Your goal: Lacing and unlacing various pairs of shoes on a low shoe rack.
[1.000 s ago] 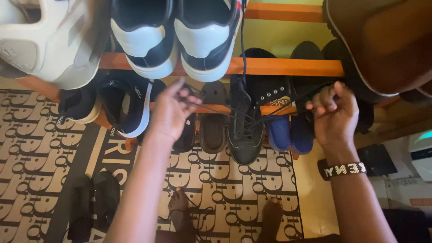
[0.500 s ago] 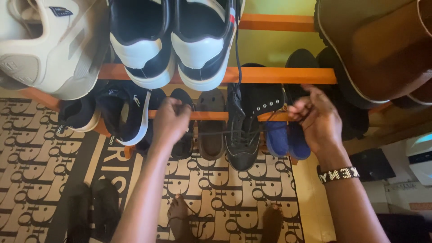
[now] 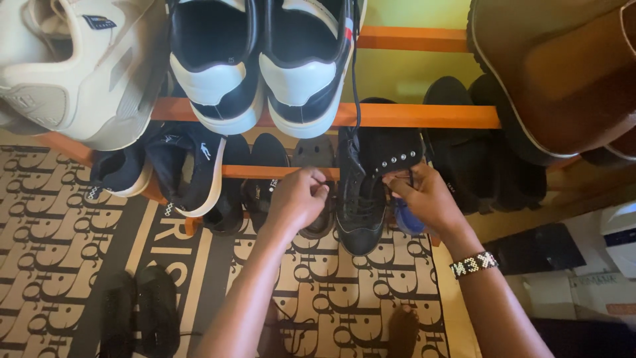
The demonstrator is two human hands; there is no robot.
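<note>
Laces hidden inside both fists [image 3: 298, 199] [image 3: 427, 199]; black boot [image 3: 361, 199] btwn.

Both hands at a black lace-up shoe [image 3: 361, 199] on the lower rail of an orange shoe rack [image 3: 424, 116]: left hand [image 3: 298, 199] pinches a lace just beside it, right hand [image 3: 427, 199] grips at the studded collar. Black-and-white sneakers [image 3: 265, 66] sit on the upper rail w/ a beige sneaker [image 3: 73, 66] to their left; patterned mat [image 3: 344, 298] below.

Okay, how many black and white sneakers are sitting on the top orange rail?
2: one black and white sneaker left of centre, the other right beside it, heels toward the camera. A cream sneaker lies further left; more could be out of view.
</note>
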